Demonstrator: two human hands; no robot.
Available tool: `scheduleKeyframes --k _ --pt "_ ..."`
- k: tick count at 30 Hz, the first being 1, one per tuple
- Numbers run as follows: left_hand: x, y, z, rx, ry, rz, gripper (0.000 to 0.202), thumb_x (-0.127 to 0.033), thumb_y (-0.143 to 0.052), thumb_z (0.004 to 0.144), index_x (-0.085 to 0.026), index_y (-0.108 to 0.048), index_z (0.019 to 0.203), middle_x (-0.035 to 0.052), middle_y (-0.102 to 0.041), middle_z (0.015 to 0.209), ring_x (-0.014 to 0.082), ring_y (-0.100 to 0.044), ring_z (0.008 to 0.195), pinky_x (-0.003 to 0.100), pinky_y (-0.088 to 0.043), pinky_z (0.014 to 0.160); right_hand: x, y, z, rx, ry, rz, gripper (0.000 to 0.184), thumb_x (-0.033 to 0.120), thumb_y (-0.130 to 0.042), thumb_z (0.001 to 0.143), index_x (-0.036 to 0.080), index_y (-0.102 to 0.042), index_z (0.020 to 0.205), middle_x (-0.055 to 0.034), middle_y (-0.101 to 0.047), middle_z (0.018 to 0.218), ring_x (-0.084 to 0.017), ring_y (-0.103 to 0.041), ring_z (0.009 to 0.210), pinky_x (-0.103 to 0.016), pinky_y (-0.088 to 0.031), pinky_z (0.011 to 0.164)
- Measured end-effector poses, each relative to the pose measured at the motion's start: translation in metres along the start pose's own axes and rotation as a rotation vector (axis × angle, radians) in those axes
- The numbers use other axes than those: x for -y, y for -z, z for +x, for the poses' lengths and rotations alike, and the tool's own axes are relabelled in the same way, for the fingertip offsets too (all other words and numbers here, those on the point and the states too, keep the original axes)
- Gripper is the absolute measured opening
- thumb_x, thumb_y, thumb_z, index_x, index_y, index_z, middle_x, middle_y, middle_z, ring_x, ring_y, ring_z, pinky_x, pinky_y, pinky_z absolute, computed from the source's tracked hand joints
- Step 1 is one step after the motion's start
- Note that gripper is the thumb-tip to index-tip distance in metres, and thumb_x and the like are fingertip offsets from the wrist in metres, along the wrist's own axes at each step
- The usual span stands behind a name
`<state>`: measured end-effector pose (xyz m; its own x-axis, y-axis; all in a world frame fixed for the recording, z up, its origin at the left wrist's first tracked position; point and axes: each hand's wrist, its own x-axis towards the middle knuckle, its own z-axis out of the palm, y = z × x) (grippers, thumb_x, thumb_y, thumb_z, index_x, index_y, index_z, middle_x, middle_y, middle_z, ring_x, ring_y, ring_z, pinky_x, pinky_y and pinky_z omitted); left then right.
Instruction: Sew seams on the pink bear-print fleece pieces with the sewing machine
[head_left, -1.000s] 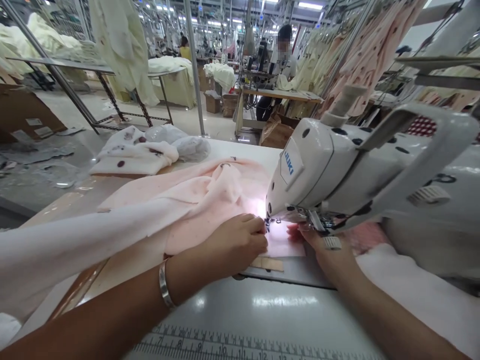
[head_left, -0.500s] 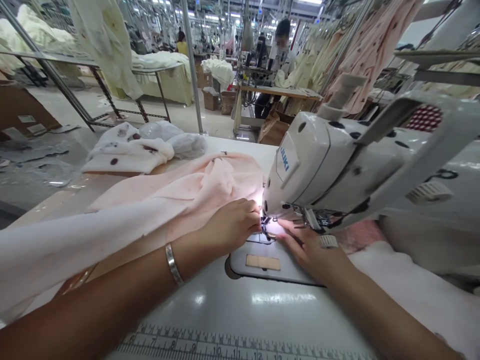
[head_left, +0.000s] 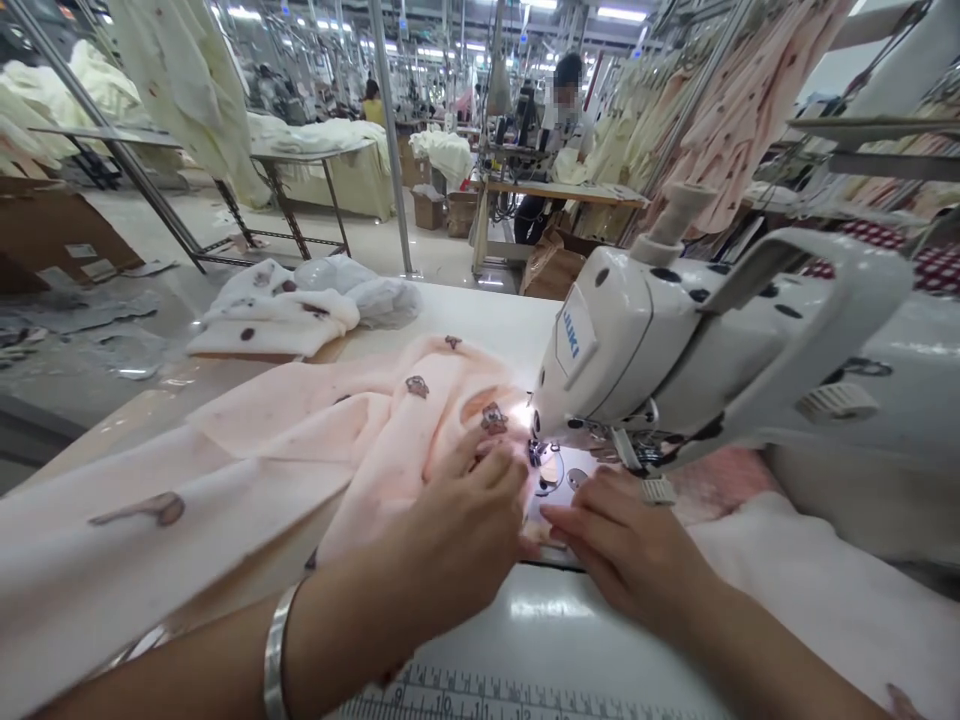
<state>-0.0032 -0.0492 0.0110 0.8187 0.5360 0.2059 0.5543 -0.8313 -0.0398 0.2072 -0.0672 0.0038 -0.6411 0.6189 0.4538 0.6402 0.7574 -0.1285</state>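
Pale pink printed knit fabric point(head_left: 390, 400) w/ small brown motifs lies on the white machine table point(head_left: 480, 310), bunched in soft folds. Judged light, limp and prone to stretch: best controlled by flat pressure close to the needle, not by lifting an edge. Long axis runs from lower L of view toward the presser foot point(head_left: 541, 452) of the JUKI sewing machine point(head_left: 622, 350).

L hand point(head_left: 457, 510): fingers slightly spread, pressed down on the fabric just beside the presser foot; no pinch visible. R hand point(head_left: 630, 555): fingers extended, close together, lying flat by the needle plate point(head_left: 553, 472); whether they pinch any fabric cannot be told. Silver bangle point(head_left: 274, 668) on L wrist. Folded cream garment point(head_left: 270, 320) w/ dark motifs lies further along the table.
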Motion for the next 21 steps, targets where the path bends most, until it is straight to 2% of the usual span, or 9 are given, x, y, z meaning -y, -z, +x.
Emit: scheduleKeyframes --k 3,6,9,12,17,21 --pt "0.009 0.004 0.0 0.061 0.003 -0.148 0.026 -0.014 -0.039 0.089 -0.012 -0.055 0.109 0.0106 -0.055 0.113 0.0238 -0.047 0.105 0.042 -0.034 0.098 0.01 -0.003 0.004 0.012 0.074 0.066 0.019 0.014 -0.048 0.086 0.014 -0.061 0.1 -0.0031 -0.052 0.068 -0.016 -0.043 0.066 -0.03 -0.034 0.059" --pt "0.006 0.003 -0.006 0.066 0.05 -0.196 0.033 -0.006 -0.039 0.085 -0.014 -0.051 0.115 0.0078 -0.053 0.116 0.0218 -0.047 0.105 0.039 -0.035 0.097 0.015 -0.006 0.004 0.075 0.049 0.069 0.021 0.023 -0.047 0.09 0.015 -0.059 0.104 -0.0031 -0.052 0.071 -0.017 -0.042 0.067 -0.031 -0.031 0.059" --pt "-0.008 0.0 -0.01 0.069 0.128 -0.16 0.029 -0.014 -0.043 0.087 -0.013 -0.051 0.115 0.0089 -0.055 0.112 0.0248 -0.047 0.098 0.042 -0.039 0.089 0.018 -0.009 0.002 0.142 0.025 0.053 0.019 0.029 -0.045 0.091 0.017 -0.061 0.093 -0.0026 -0.052 0.071 -0.018 -0.041 0.069 -0.031 -0.029 0.06" --pt "-0.017 0.002 -0.009 0.065 0.167 -0.173 0.023 -0.022 -0.044 0.088 -0.014 -0.054 0.107 0.0092 -0.055 0.109 0.026 -0.048 0.095 0.043 -0.04 0.084 0.018 -0.009 -0.002 0.149 0.018 0.042 0.019 0.028 -0.046 0.09 0.017 -0.06 0.086 -0.0023 -0.051 0.069 -0.018 -0.039 0.068 -0.032 -0.027 0.06" --pt "-0.006 0.007 -0.004 0.051 0.146 -0.239 0.021 -0.028 -0.051 0.086 -0.019 -0.056 0.104 0.007 -0.054 0.108 0.026 -0.046 0.1 0.042 -0.037 0.085 0.015 -0.01 0.0 0.158 0.002 0.036 0.019 0.03 -0.046 0.091 0.018 -0.06 0.087 -0.0017 -0.051 0.069 -0.018 -0.039 0.068 -0.031 -0.024 0.059" --pt "0.008 0.001 -0.002 0.049 0.141 -0.234 0.027 -0.036 -0.052 0.086 -0.019 -0.056 0.106 0.0077 -0.052 0.114 0.027 -0.043 0.107 0.042 -0.034 0.089 0.011 -0.012 0.002 0.18 -0.036 0.051 0.02 0.033 -0.045 0.091 0.019 -0.06 0.088 -0.0016 -0.052 0.069 -0.019 -0.04 0.069 -0.031 -0.025 0.061"
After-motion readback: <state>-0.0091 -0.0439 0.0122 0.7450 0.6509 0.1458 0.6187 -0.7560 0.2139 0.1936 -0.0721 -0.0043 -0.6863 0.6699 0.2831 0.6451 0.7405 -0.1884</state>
